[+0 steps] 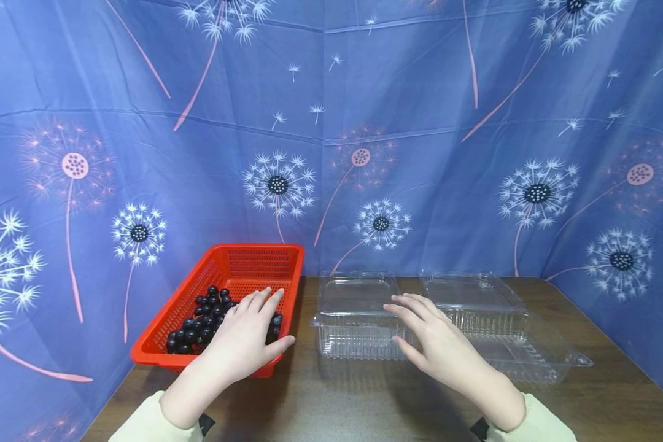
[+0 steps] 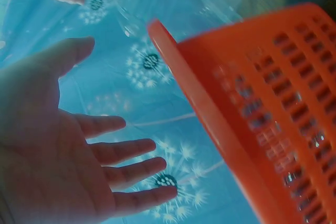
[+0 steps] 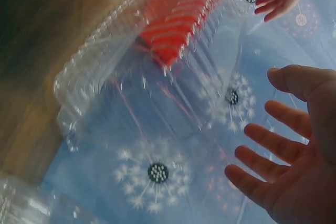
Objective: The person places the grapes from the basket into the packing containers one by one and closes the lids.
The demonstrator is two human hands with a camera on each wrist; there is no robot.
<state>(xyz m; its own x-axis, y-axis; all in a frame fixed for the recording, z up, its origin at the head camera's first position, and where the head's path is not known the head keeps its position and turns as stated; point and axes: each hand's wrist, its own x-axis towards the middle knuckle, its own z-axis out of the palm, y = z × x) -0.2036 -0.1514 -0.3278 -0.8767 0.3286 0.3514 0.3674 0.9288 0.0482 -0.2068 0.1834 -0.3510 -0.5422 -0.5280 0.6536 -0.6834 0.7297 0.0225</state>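
Observation:
My left hand (image 1: 243, 337) hovers over the near right part of a red plastic basket (image 1: 215, 261), fingers spread and holding nothing. Dark grapes (image 1: 207, 316) lie in the basket, partly hidden behind that hand. In the left wrist view the palm of the left hand (image 2: 63, 150) faces the camera beside the basket's rim (image 2: 205, 114). My right hand (image 1: 433, 334) is held in the air in front of two clear plastic clamshell boxes, its fingers extended and apart. The left box (image 1: 353, 331) and the right box (image 1: 508, 337) both have raised lids.
A brown wooden table (image 1: 353, 405) carries the basket and the boxes. Behind it hangs a blue cloth (image 1: 447, 184) with a dandelion print, which also closes off both sides. The right box's tab (image 1: 580, 360) sticks out toward the right.

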